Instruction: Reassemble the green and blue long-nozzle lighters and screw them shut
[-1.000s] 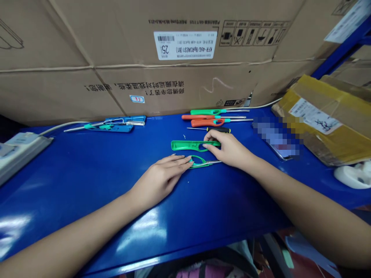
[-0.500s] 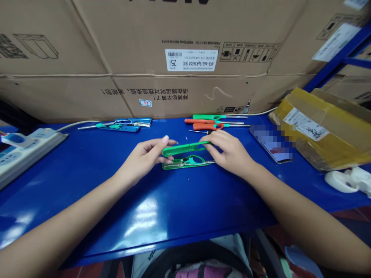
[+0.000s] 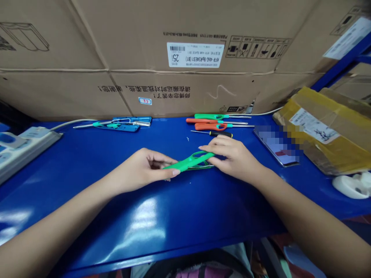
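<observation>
A green lighter half-shell [image 3: 188,163] is tilted over the other half of a long-necked green utility lighter [image 3: 204,167], which lies on the blue table. My left hand [image 3: 150,165] grips the shell's left end between thumb and fingers. At its right end, the thumb and fingers of my right hand [image 3: 228,154] pinch the narrow part near the metal tube. The shell and my fingers hide most of the lower half and its inner parts. Just beyond my right hand lies a screwdriver [image 3: 222,134] with a black and yellow handle.
Behind lie an opened blue lighter [image 3: 124,126], a green lighter [image 3: 208,116] and two orange ones [image 3: 208,126]. A phone [image 3: 275,148], a taped box [image 3: 315,131] and a white case [image 3: 348,185] are at right. A power strip [image 3: 26,150] sits left, a large carton [image 3: 145,38] behind.
The green half-shell has come down and turned over, its outer face now up, close over the lower half. My left hand has moved slightly nearer, and my right hand is off the screwdriver handle.
</observation>
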Motion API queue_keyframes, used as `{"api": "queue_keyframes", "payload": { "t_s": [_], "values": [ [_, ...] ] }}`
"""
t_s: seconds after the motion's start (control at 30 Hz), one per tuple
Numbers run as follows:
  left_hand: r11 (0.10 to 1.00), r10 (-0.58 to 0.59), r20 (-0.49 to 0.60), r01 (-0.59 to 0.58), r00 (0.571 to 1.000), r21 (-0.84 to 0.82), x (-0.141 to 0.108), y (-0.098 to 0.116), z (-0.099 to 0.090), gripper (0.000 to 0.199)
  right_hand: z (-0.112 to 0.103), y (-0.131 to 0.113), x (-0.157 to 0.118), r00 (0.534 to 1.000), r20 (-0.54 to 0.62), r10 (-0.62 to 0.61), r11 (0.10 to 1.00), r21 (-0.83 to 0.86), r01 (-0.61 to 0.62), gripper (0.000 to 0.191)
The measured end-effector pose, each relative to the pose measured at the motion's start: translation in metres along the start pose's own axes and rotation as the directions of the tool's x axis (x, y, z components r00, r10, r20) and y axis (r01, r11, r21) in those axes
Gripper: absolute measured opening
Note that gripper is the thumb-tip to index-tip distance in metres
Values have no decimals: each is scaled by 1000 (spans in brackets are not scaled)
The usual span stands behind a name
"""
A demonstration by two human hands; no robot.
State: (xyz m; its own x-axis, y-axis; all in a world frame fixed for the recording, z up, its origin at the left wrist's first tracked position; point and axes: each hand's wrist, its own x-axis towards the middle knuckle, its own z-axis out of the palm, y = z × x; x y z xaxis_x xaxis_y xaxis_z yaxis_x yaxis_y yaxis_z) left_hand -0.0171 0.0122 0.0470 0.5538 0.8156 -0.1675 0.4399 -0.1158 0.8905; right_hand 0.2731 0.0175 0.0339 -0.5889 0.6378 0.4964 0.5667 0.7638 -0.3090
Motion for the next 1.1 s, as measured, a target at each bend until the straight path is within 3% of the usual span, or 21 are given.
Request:
{"api": "queue_keyframes", "payload": {
  "t_s": [0.07, 0.17, 0.27, 0.37, 0.6, 0.9, 1.1],
  "values": [
    [946, 199, -17, -188, 980, 263, -2, -3, -7, 34, -7, 0, 1, 989, 137, 54, 982, 172, -77, 30],
    [715, 483, 47, -425, 874, 556, -2, -10, -13, 35, -13, 0, 2, 960, 255, 119, 953, 241, -182, 45],
    [518, 589, 117, -485, 800, 705, 2, -18, -13, 34, -11, 0, 2, 950, 277, 146, 951, 226, -212, 42],
    [420, 623, 164, -504, 765, 755, 7, -26, -11, 35, -5, 0, 2, 943, 297, 153, 951, 216, -222, 37],
    [439, 599, 190, -517, 778, 735, 6, -29, -9, 36, 0, 3, -2, 949, 287, 127, 952, 232, -198, 30],
    [467, 520, 211, -482, 828, 741, 8, -24, -8, 35, 7, 4, -3, 938, 323, 124, 970, 160, -184, 29],
    [431, 487, 201, -434, 850, 791, 7, -25, -9, 36, 8, 4, -3, 934, 331, 132, 971, 148, -190, 31]
  ]
}}
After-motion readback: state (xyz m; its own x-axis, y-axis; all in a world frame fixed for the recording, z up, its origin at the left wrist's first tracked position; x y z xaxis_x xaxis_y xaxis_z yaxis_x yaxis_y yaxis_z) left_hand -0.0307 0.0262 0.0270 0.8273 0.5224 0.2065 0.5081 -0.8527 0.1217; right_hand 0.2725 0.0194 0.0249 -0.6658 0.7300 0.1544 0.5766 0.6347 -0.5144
